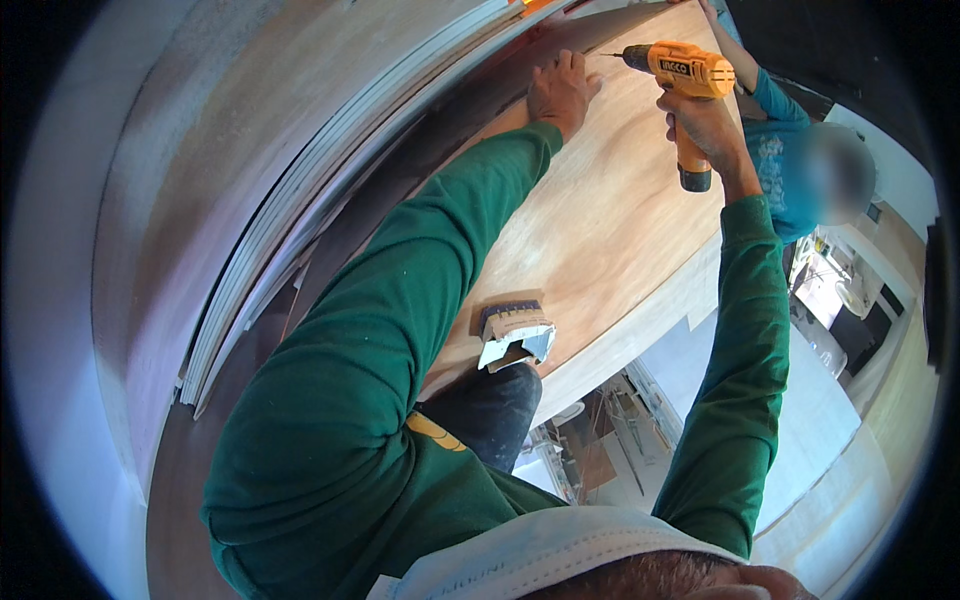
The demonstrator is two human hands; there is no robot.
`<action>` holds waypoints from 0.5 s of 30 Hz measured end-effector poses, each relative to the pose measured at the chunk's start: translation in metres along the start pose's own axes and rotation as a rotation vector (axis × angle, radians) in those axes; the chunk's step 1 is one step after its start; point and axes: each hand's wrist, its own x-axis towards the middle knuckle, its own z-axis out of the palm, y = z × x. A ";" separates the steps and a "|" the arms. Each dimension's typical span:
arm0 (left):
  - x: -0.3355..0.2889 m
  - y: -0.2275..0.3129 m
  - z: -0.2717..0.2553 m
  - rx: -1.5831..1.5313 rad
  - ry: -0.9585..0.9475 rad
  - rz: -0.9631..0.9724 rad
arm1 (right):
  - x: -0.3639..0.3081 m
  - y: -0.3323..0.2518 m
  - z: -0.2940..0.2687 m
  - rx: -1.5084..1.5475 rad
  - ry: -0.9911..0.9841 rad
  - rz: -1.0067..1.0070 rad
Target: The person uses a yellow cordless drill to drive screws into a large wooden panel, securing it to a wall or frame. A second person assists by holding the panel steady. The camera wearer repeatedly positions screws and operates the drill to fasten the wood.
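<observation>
Through the head camera I see a pale plywood board (pixel 620 230) running from the person's knee (pixel 500 405) up to the top of the view. Its left edge borders a dark gap, beyond which stand stacked sheets (pixel 290 180), bent into curves by the lens. I find the widest open room on the board's middle, bare between the cordless drill (pixel 690 70) and a torn cardboard box (pixel 518 330) near the knee.

The left hand (pixel 558 98) lies on the board at that left edge, thumb apart from the fingers; I cannot tell whether the fingertips hook over. The right hand (pixel 706 128) is clamped around the handle of the orange drill, above the board's upper part, with the drill bit (pixel 612 54) pointing left, just beside the left hand. I cannot tell whether the tip touches wood.

At the upper right, a co-worker (pixel 785 120) in teal has one arm at the board's far end, that hand partly cut off by the frame; the head is blurred. The green left sleeve (pixel 370 300) hides much of the board's near left side from me. A face mask (pixel 570 550) covers the bottom, and the rim fades to black.
</observation>
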 end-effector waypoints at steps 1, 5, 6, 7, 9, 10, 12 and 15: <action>0.000 0.000 0.000 -0.004 -0.005 -0.004 | 0.000 0.001 0.000 -0.001 0.000 -0.004; 0.001 0.002 -0.002 -0.019 -0.037 -0.019 | -0.001 0.003 0.000 -0.004 0.000 -0.012; 0.001 0.003 -0.003 -0.023 -0.048 -0.023 | -0.001 0.003 0.000 -0.004 0.000 -0.011; 0.000 0.001 0.001 -0.031 -0.020 -0.023 | -0.001 0.002 0.000 -0.011 -0.002 -0.009; 0.001 -0.003 0.007 -0.048 0.035 -0.023 | 0.002 -0.001 0.001 -0.024 -0.006 -0.006; -0.001 -0.002 0.005 -0.068 0.035 -0.008 | 0.002 0.001 0.001 -0.018 -0.008 -0.001; -0.003 -0.001 0.002 -0.109 0.036 0.021 | 0.002 0.004 -0.002 -0.007 -0.012 0.008; 0.000 -0.004 0.006 -0.059 0.050 0.003 | 0.003 0.001 0.001 -0.002 -0.002 0.006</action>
